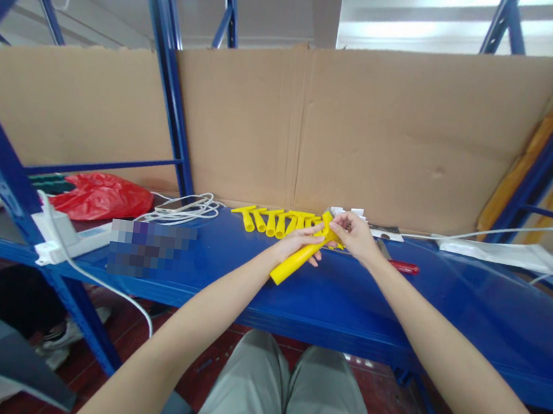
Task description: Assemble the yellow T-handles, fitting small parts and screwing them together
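A yellow T-shaped tool (296, 264) with a thick tubular handle is held at a slant above the blue shelf, its handle end towards me. My left hand (301, 240) is wrapped round the handle near the head. At the head, my right hand (352, 235) pinches with thumb and fingers; whether a small part is between them is hidden. Behind my hands, several like yellow T-shaped tools (271, 222) lie in a row, handles pointing towards me. To the right of my right hand lies a tool with a red handle (404, 267), partly covered by my wrist.
The blue shelf (228, 275) has cardboard (391, 134) upright along its back. At left are a red plastic bag (106, 197), a coiled white cable (200, 206) and a white power strip (85, 241). Blue posts (170, 86) frame the sides. A person sits far left.
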### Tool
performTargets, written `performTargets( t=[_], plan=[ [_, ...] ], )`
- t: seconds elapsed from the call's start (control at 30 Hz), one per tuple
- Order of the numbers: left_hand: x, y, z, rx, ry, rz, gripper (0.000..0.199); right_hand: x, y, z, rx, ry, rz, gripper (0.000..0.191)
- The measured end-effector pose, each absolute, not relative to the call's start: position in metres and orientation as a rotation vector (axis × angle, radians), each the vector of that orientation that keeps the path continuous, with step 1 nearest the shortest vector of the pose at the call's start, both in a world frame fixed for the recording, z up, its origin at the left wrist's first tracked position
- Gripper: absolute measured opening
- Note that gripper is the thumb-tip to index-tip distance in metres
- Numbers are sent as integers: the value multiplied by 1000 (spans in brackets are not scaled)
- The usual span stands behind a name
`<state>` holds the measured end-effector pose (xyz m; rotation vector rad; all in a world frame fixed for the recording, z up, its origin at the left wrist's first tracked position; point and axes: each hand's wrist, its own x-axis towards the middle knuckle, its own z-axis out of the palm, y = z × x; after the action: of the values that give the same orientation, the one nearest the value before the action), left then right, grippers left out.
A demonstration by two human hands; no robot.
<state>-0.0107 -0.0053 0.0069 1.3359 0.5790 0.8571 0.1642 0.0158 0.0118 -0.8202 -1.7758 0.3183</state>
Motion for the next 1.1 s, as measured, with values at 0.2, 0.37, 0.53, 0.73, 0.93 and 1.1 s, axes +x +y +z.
performTargets(
  t=[0.2,0.37,0.53,0.73,0.93,1.1],
  plan=[
    [-10,-6,7,1369,565,865,62,173,25,8,-841,-1688,308,40],
    [-11,-5,4,1412,583,855,62,179,18,11,-847,-1875,564,38],
    [-12,1,-1,1468,592,854,64,181,20,10,-845,-1882,612,40],
    [-13,1,-2,1517,599,839,62,184,22,10,-866,-1908,621,37],
    [-12,1,1,1491,620,905,61,180,22,8,-879,-1914,466,39],
    [-12,-1,7,1433,629,977,65,171,26,-4,-924,-1921,372,36]
  ],
)
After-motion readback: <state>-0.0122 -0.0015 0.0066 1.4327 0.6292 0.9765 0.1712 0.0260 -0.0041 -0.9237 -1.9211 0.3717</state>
